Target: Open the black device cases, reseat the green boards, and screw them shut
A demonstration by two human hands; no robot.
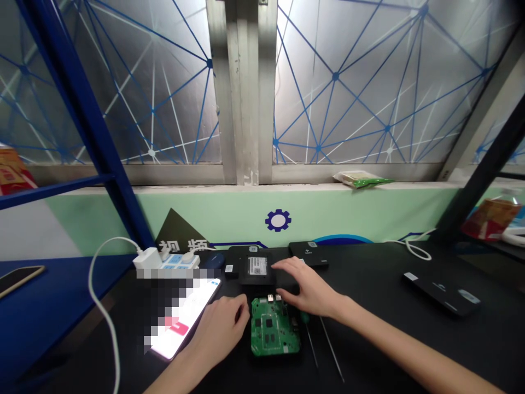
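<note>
A green circuit board point(274, 327) lies in a black casing on the black table point(369, 328), close in front of me. My left hand point(220, 328) rests at the board's left edge, its fingers curled loosely, holding nothing that I can see. My right hand point(309, 289) lies flat with fingers stretched out, just behind the board's far right corner, its fingertips on a black box cover point(257, 269) with a white label. A screwdriver point(309, 339) with a green handle lies by my right wrist.
A lit phone point(184, 317) lies left of my left hand. Behind it sits a white power strip point(166, 260) with a white cable point(100, 306). Two black boxes point(308, 253) point(445, 293) lie at the back and right. Another phone point(18, 278) rests on the blue shelf.
</note>
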